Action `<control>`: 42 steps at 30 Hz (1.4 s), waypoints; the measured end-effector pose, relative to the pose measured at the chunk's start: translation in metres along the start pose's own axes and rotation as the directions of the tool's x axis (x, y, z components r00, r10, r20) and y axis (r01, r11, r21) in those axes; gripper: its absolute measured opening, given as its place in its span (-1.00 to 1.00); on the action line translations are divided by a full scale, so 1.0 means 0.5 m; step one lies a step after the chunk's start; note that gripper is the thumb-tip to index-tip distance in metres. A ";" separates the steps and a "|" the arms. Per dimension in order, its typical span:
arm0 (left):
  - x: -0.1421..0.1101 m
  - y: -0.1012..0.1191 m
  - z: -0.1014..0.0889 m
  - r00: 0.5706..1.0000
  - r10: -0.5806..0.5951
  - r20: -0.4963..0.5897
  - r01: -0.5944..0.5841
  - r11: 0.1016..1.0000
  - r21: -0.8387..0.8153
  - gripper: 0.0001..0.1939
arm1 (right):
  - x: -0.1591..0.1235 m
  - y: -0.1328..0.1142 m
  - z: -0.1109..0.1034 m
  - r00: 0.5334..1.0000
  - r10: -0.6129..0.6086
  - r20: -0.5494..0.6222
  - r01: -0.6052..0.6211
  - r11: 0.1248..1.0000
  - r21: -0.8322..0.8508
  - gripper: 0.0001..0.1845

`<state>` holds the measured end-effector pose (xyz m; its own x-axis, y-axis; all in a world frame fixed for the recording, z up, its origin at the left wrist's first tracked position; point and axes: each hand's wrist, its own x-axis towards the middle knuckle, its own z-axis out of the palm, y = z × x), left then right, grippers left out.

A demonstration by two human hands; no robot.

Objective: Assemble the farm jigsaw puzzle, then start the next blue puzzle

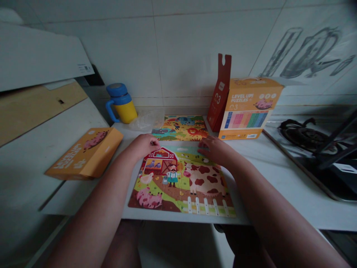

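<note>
An assembled farm jigsaw puzzle (178,191) lies flat on the counter in front of me, showing a red barn, a farmer, a spotted cow and a pink pig. My left hand (145,144) rests by its upper left corner, near the barn roof, thumb and fingers slightly apart. At the upper right corner, my right hand (213,149) lies with loosely bent fingers over the edge, thumb apart from them. Behind both hands is a second jigsaw puzzle (181,128) with jungle animals, its lower edge close to the farm puzzle. Neither hand visibly holds a loose piece.
An orange puzzle box (247,108) stands open at the back right; another orange box (86,152) lies at the left. Near the wall are a blue-and-yellow mug (122,106) and clear plastic wrapping (147,119). A black gas stove (315,149) occupies the right.
</note>
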<state>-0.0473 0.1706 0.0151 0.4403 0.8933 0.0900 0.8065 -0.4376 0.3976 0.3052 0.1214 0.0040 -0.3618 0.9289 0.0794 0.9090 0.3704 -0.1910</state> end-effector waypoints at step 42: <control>0.013 0.007 0.017 0.810 0.277 -0.518 -0.203 0.959 0.195 -0.48 | -0.007 0.010 0.022 0.990 -0.026 -0.141 0.037 0.996 0.076 -0.53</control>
<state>-0.0383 0.1740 0.0094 0.3755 0.6550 0.6557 0.7613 -0.6215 0.1849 0.3086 0.1199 -0.0081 -0.3529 0.9091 0.2214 0.8764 0.4041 -0.2621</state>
